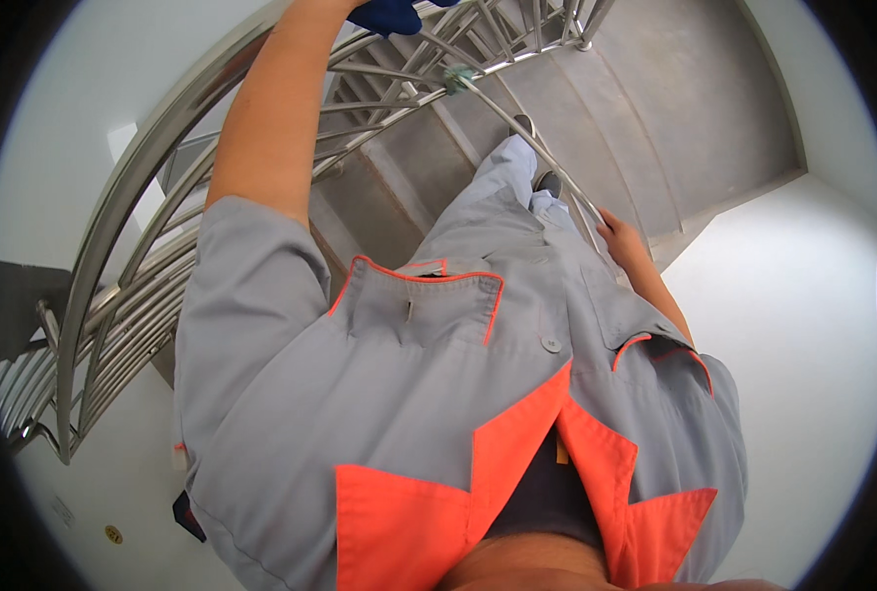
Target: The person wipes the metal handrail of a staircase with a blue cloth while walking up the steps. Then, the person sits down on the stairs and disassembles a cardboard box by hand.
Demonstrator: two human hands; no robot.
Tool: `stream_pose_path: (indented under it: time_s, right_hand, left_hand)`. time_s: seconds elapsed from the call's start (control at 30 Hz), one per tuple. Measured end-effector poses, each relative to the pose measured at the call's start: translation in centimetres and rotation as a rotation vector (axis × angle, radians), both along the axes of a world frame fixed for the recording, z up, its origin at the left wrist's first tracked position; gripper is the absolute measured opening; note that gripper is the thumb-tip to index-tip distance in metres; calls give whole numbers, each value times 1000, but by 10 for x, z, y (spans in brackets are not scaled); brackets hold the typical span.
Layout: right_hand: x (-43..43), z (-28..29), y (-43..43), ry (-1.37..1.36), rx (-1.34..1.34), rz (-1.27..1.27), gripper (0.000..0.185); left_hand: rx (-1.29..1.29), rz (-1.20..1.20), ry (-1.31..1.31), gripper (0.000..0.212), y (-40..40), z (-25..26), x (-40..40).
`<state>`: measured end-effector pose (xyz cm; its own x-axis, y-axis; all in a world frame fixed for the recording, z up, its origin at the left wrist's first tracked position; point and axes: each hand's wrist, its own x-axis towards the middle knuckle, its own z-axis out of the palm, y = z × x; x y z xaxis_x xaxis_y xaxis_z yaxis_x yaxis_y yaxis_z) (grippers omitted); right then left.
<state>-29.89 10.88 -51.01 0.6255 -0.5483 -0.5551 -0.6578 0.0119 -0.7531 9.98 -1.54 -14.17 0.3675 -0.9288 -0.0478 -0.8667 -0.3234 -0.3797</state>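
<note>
My left arm reaches forward over the curved metal handrail (124, 173). Only the edge of my left hand (345, 4) shows at the top; its fingers are out of view. A dark blue cloth-like thing (388, 18) lies right beside it, and whether the hand holds it cannot be told. Low at my right side, my right hand (622, 240) is closed around a thin metal pole (531, 140). The pole slants up and left to a blurred green piece (458, 79) near the stair railing.
Grey stair treads (368, 196) descend at the left under the metal balusters (139, 310). My dark shoes (548, 183) stand on the grey floor or steps near the pole. A grey landing (690, 89) extends ahead and right, with a white wall (778, 295) on the right.
</note>
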Motion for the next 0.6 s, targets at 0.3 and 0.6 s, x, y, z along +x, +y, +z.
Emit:
stream_pose_path:
  time_s: [0.3,0.6]
  right_hand:
    - [33,-33,3,59,58,20,41]
    - [-83,-8,34,222,142,39,39]
  left_hand:
    - [2,-65,17,59,-19,-23,-53]
    - [89,-67,-24,54,4,-39,-79]
